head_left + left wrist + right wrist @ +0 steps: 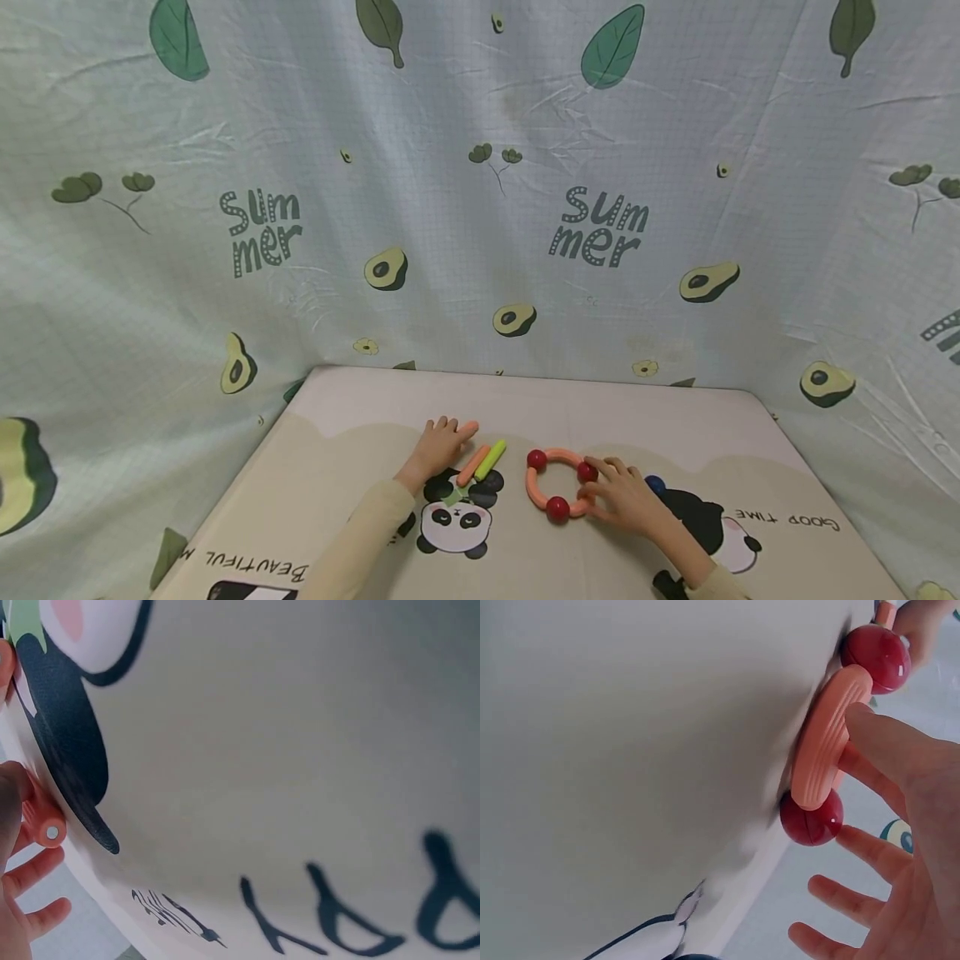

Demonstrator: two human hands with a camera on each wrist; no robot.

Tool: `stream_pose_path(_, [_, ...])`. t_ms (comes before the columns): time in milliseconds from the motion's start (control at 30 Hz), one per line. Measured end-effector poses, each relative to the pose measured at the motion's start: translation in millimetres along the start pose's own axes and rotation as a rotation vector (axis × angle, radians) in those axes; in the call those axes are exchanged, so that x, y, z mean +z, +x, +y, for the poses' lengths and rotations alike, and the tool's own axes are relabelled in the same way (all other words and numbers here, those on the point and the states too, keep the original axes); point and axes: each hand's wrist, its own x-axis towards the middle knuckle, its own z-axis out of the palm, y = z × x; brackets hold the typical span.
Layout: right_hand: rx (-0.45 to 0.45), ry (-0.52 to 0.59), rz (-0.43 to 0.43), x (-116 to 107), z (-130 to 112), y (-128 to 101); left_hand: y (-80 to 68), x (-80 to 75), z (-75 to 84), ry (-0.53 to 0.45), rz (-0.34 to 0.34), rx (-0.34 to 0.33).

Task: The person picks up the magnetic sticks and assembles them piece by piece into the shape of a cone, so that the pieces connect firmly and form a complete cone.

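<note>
On the board lies a ring (pixel 533 485) of curved orange magnetic rods joined by three red balls (pixel 557 510). My right hand (pixel 621 497) is at its right side. In the right wrist view, the thumb and index finger of that hand (pixel 922 817) pinch a curved orange rod (pixel 826 742), other fingers spread, one by a red ball (pixel 811 817). Left of the ring, my left hand (pixel 437 450) pinches an orange magnetic rod (pixel 468 429); its metal-tipped end (pixel 51 831) shows in the left wrist view. Beside that hand lie another orange rod (pixel 472 467) and a yellow-green rod (pixel 491 459).
A blue ball (pixel 655 484) sits just beyond the right hand. The pale board (pixel 555 400) carries printed pandas and lettering. Behind it hangs a cloth (pixel 450 217) printed with leaves and avocados.
</note>
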Motion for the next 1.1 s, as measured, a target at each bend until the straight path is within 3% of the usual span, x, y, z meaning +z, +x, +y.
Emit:
stream_pose_path(233, [-0.059,-0.056,0.023,-2,1,-11,-2.7,0.5,-1.5,-0.001,0.048,0.001])
stream_pose_path(500, [-0.049,-0.100,-0.011,-4,2,-17,-2.2,-0.5,-2.8,-0.065,0.054,-0.051])
stream_pose_path(633, [-0.044,-0.090,-0.017,-4,2,-18,-0.7,-3.2,-1.8,-0.099,0.091,-0.058])
stream_pose_path(1100, [-0.023,-0.081,-0.037,-5,1,-15,4.0,-9.7,7.1,-0.269,0.191,-0.016])
